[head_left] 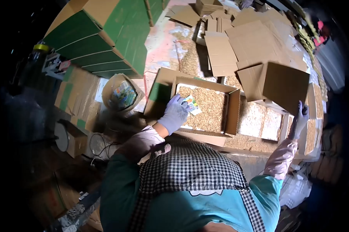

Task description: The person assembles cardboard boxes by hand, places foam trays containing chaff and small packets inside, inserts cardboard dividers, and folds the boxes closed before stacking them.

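Observation:
My left hand (175,113), in a pale glove, is over the left side of an open cardboard box (232,112) and holds a small colourful packet (192,105). Inside the box lies a layer of tan grain-like pieces (209,108) with a white edge showing around it. At the right, my right hand (301,119), also gloved, grips the lower right corner of a brown cardboard piece (286,87), which stands tilted over other open boxes. Part of the right hand's fingers is hidden behind that cardboard.
Left of the box stands a round container (109,92) with many colourful packets (124,94). Green and brown boxes (101,50) are stacked at the upper left. Flat cardboard sheets (255,38) lie at the upper right. Loose tan pieces cover parts of the table.

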`<state>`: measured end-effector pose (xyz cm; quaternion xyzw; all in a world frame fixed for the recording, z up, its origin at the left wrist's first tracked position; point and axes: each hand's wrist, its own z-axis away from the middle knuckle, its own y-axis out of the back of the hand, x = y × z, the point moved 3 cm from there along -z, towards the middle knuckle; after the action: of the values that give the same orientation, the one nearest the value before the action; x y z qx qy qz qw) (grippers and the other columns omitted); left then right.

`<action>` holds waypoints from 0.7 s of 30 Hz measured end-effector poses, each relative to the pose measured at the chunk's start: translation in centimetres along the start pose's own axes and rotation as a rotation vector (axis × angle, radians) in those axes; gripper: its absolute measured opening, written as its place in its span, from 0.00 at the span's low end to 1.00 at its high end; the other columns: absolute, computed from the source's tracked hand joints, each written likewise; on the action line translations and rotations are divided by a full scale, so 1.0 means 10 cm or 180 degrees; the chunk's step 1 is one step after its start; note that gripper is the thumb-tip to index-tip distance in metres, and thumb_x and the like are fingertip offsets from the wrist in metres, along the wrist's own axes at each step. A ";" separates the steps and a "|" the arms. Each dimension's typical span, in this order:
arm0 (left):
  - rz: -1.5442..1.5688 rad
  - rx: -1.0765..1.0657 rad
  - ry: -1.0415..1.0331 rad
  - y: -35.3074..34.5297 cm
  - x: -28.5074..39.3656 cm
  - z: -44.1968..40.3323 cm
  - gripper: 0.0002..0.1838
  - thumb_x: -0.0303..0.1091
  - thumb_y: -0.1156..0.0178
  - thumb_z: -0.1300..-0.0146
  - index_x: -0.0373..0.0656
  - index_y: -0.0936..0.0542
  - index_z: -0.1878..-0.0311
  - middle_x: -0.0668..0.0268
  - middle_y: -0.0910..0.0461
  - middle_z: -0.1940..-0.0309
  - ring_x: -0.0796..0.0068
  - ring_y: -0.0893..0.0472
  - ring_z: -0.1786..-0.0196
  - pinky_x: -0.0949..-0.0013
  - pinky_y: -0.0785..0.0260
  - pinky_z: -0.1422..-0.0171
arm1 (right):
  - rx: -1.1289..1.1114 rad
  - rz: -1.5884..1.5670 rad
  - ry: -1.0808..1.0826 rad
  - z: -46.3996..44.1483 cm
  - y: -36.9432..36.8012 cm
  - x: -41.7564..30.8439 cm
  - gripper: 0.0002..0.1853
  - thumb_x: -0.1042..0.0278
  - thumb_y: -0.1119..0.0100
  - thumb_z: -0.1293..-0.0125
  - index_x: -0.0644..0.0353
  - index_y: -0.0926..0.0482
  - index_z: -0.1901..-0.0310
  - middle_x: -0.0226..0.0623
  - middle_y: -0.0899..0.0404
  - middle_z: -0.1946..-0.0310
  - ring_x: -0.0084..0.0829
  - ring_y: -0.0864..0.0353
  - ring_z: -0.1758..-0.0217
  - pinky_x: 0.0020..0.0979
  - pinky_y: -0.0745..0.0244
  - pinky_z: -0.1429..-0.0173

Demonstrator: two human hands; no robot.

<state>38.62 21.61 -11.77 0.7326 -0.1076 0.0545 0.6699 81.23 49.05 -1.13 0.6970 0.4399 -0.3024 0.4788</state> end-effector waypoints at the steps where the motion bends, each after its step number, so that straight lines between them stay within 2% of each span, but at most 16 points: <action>1: -0.0519 -0.0568 -0.0190 0.11 0.09 0.01 0.15 0.40 0.48 0.33 0.46 0.19 0.48 0.61 0.19 0.50 0.68 0.25 0.40 0.70 0.36 0.34 | 0.0164 -0.0419 -0.0193 0.23 -0.07 -0.30 0.11 0.65 0.41 0.30 0.66 0.23 0.57 0.30 0.22 0.66 0.18 0.27 0.65 0.22 0.30 0.58; 2: 0.0237 0.0274 -0.0315 0.12 0.01 0.07 0.16 0.41 0.43 0.35 0.44 0.19 0.48 0.60 0.20 0.49 0.66 0.24 0.41 0.66 0.34 0.36 | 0.0332 -0.0845 -0.0380 0.52 -0.22 -0.60 0.13 0.65 0.40 0.31 0.67 0.24 0.53 0.30 0.21 0.66 0.19 0.26 0.66 0.23 0.29 0.59; 4: 0.1800 0.0547 -0.0160 0.59 -0.09 0.06 0.17 0.36 0.41 0.36 0.43 0.22 0.45 0.62 0.19 0.47 0.63 0.22 0.43 0.63 0.36 0.33 | -0.0187 -0.0611 -0.0699 1.00 -0.48 -0.79 0.22 0.67 0.39 0.32 0.67 0.31 0.40 0.30 0.22 0.66 0.21 0.24 0.67 0.23 0.27 0.60; 5: 0.1889 0.1284 0.0184 0.77 -0.17 0.09 0.16 0.32 0.42 0.35 0.41 0.22 0.45 0.60 0.19 0.48 0.64 0.21 0.45 0.64 0.33 0.36 | -0.0339 -0.1163 -0.0849 1.28 -0.80 -1.00 0.32 0.69 0.39 0.33 0.65 0.41 0.31 0.32 0.22 0.61 0.23 0.22 0.64 0.24 0.24 0.59; 6: 0.1963 0.2017 0.0533 0.95 -0.24 0.13 0.14 0.28 0.43 0.35 0.39 0.22 0.46 0.59 0.20 0.48 0.65 0.20 0.47 0.65 0.31 0.39 | -0.1024 -0.1048 -0.1178 1.52 -1.04 -1.00 0.39 0.70 0.38 0.34 0.62 0.48 0.26 0.37 0.24 0.53 0.28 0.21 0.54 0.27 0.23 0.49; 7: 0.1969 0.2592 0.0819 1.17 -0.28 0.18 0.13 0.24 0.44 0.37 0.37 0.22 0.49 0.57 0.20 0.51 0.53 0.22 0.48 0.59 0.30 0.41 | -0.1263 -0.1050 -0.1109 1.72 -1.33 -1.12 0.42 0.73 0.37 0.36 0.62 0.51 0.26 0.39 0.26 0.52 0.29 0.22 0.53 0.29 0.23 0.47; 8: 0.2020 0.2659 0.1078 1.21 -0.38 0.20 0.13 0.25 0.42 0.38 0.39 0.22 0.49 0.57 0.20 0.52 0.54 0.22 0.49 0.58 0.31 0.41 | -0.1464 -0.0278 -0.0569 1.84 -1.55 -1.02 0.43 0.73 0.37 0.37 0.58 0.51 0.25 0.43 0.24 0.53 0.34 0.20 0.54 0.33 0.23 0.47; 9: 0.1552 0.2405 0.0411 1.33 -0.26 0.10 0.14 0.29 0.41 0.39 0.40 0.22 0.49 0.57 0.21 0.52 0.55 0.23 0.48 0.57 0.31 0.41 | -0.1544 0.0489 -0.0008 1.96 -1.76 -0.93 0.43 0.74 0.36 0.39 0.55 0.51 0.25 0.48 0.22 0.54 0.39 0.19 0.55 0.37 0.23 0.48; 10: 0.1077 0.2144 -0.0248 1.41 -0.10 0.01 0.15 0.33 0.39 0.39 0.41 0.22 0.49 0.56 0.21 0.51 0.56 0.23 0.47 0.57 0.32 0.40 | -0.1546 0.0666 0.0641 1.96 -1.92 -0.85 0.45 0.76 0.38 0.40 0.47 0.51 0.25 0.60 0.28 0.43 0.55 0.21 0.48 0.47 0.25 0.44; 11: 0.1017 0.1434 -0.0540 1.27 -0.03 -0.08 0.25 0.37 0.34 0.44 0.42 0.25 0.43 0.56 0.22 0.49 0.56 0.24 0.43 0.57 0.34 0.37 | -0.1823 0.1020 0.0347 1.94 -1.97 -0.78 0.44 0.76 0.40 0.40 0.47 0.51 0.25 0.60 0.28 0.45 0.55 0.21 0.50 0.48 0.24 0.47; 12: 0.0729 0.0834 -0.0582 1.06 0.05 -0.10 0.28 0.43 0.33 0.46 0.46 0.24 0.41 0.56 0.25 0.43 0.56 0.28 0.38 0.55 0.39 0.32 | -0.2104 0.1371 0.0065 1.90 -1.99 -0.73 0.43 0.75 0.42 0.39 0.47 0.51 0.25 0.60 0.27 0.46 0.56 0.21 0.51 0.49 0.24 0.49; 14: -0.0460 -0.0866 -0.0472 0.64 0.15 -0.17 0.27 0.43 0.40 0.41 0.46 0.27 0.38 0.54 0.31 0.37 0.53 0.34 0.33 0.51 0.48 0.27 | -0.2347 0.1838 0.0011 1.83 -2.01 -0.77 0.42 0.73 0.45 0.38 0.54 0.56 0.25 0.60 0.24 0.53 0.55 0.19 0.58 0.50 0.23 0.54; 17: -0.1423 -0.1242 -0.0432 0.18 0.20 -0.33 0.28 0.40 0.47 0.38 0.43 0.31 0.34 0.52 0.35 0.34 0.49 0.39 0.29 0.47 0.56 0.24 | -0.2903 0.2869 0.0175 1.87 -2.12 -0.76 0.46 0.72 0.47 0.39 0.72 0.65 0.27 0.54 0.17 0.66 0.51 0.16 0.65 0.45 0.21 0.58; 18: -0.1427 -0.1245 -0.0429 -0.08 0.13 -0.33 0.28 0.40 0.47 0.38 0.43 0.31 0.34 0.52 0.35 0.34 0.49 0.39 0.29 0.47 0.56 0.24 | -0.3265 0.3237 0.0036 1.89 -2.17 -0.80 0.47 0.73 0.46 0.40 0.76 0.66 0.28 0.53 0.16 0.65 0.49 0.15 0.64 0.42 0.20 0.59; 20: -0.0745 -0.0610 -0.0518 -0.49 -0.01 -0.37 0.30 0.35 0.50 0.39 0.40 0.36 0.31 0.51 0.36 0.33 0.45 0.41 0.29 0.43 0.55 0.25 | -0.3654 0.3480 0.0193 2.00 -2.17 -0.72 0.47 0.73 0.46 0.40 0.76 0.66 0.28 0.53 0.16 0.64 0.45 0.14 0.64 0.41 0.20 0.61; 21: -0.0896 -0.0567 -0.0461 -0.52 0.00 -0.32 0.32 0.38 0.48 0.38 0.39 0.38 0.30 0.51 0.35 0.33 0.49 0.39 0.29 0.48 0.52 0.24 | -0.3730 0.3652 0.0327 2.00 -2.20 -0.54 0.43 0.72 0.47 0.38 0.72 0.59 0.27 0.51 0.15 0.65 0.42 0.13 0.64 0.40 0.20 0.62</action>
<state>40.03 25.24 -16.51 0.6803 -0.0563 -0.1025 0.7236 58.99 31.99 -12.58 0.4633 0.1231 0.3005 0.8245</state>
